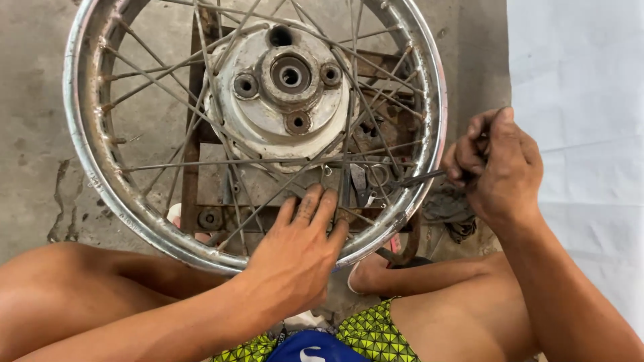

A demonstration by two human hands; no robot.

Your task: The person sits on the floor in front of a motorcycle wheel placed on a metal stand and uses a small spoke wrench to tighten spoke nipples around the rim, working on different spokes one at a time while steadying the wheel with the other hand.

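Wheel (100, 167) lies flat on a rusty stand (194, 201), far of the knees. Left hand (298, 255), fingers together, presses the near spokes (268, 161); right hand (496, 164) pinches a thin tool (419, 178) pointing left at the rim.

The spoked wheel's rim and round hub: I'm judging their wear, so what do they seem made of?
The shiny silver rim looks like chromed steel: mirror-bright with rust specks. The pale round hub seems cast aluminium, dull grey-white and scuffed. The thin spokes look like dulled steel wire.
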